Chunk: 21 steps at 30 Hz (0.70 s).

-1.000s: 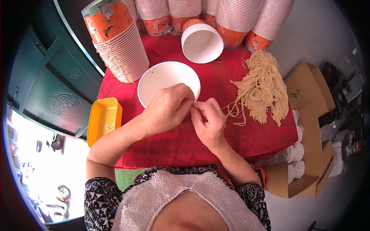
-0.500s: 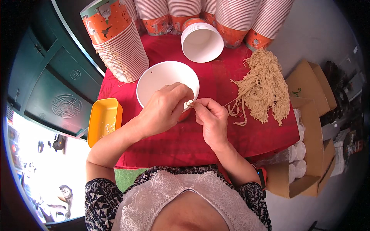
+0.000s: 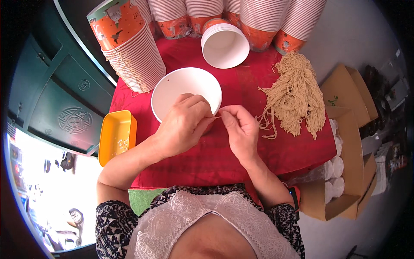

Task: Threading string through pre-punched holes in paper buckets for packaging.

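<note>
A thin tan string [image 3: 217, 117] runs between my two hands near the right rim of a white paper bucket [image 3: 172, 88]. My left hand [image 3: 181, 125] is closed over the bucket's near rim, its fingertips pinching one end of the string. Just to the right, my right hand [image 3: 241, 131] pinches the string between thumb and forefinger. A small dark hole shows in the bucket's far left wall. My left hand covers part of the bucket's near side. Loose tan strings [image 3: 297, 97] lie in a tangled bundle to the right.
A tall stack of orange printed paper buckets [image 3: 133, 56] leans at the far left. A single bucket [image 3: 225, 46] lies tipped at the back, before more wrapped stacks [image 3: 265, 17]. A yellow tray [image 3: 103, 142] with small white bits sits left. Cardboard boxes [image 3: 351, 146] stand beside the red-covered table [image 3: 172, 172].
My right hand has shifted slightly right, and the gap between my fingertips has widened with string across it. The small white piece at my left fingertips is no longer visible.
</note>
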{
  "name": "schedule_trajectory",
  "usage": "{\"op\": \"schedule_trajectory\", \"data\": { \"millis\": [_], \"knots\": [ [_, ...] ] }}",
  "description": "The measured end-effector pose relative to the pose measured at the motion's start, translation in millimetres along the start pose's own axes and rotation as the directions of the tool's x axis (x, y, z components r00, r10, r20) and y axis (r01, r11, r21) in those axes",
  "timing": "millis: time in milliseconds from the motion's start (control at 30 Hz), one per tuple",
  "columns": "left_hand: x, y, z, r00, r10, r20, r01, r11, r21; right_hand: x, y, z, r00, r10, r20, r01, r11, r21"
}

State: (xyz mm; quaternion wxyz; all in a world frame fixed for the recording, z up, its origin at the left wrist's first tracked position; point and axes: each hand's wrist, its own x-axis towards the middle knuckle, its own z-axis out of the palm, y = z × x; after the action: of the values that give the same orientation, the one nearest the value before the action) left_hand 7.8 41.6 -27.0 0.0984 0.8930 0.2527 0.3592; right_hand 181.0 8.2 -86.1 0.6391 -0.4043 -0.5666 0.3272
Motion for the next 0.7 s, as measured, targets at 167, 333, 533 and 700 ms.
{"op": "schedule_trajectory", "data": {
  "millis": [167, 333, 533, 700],
  "knots": [
    [-3.1, -0.9, -3.8, 0.999, -0.034, 0.002, 0.034, 0.998, -0.056, 6.8, 1.2, -14.0, 0.994, -0.086, -0.060, 0.072, 0.976, -0.206],
    [-5.6, -4.0, -6.2, 0.998, -0.027, 0.051, 0.028, 0.999, -0.030, 11.9, 5.3, -19.1, 0.988, -0.139, -0.071, 0.108, 0.938, -0.329],
    [-5.7, -8.5, -8.1, 0.991, -0.061, 0.121, 0.071, 0.994, -0.078, 11.9, 15.7, -22.4, 0.997, -0.045, -0.060, 0.024, 0.950, -0.310],
    [-6.8, -7.0, -14.5, 0.983, -0.083, 0.162, 0.093, 0.994, -0.059, 20.6, 2.0, -27.8, 0.992, 0.103, 0.073, -0.075, 0.944, -0.320]
  ]
}}
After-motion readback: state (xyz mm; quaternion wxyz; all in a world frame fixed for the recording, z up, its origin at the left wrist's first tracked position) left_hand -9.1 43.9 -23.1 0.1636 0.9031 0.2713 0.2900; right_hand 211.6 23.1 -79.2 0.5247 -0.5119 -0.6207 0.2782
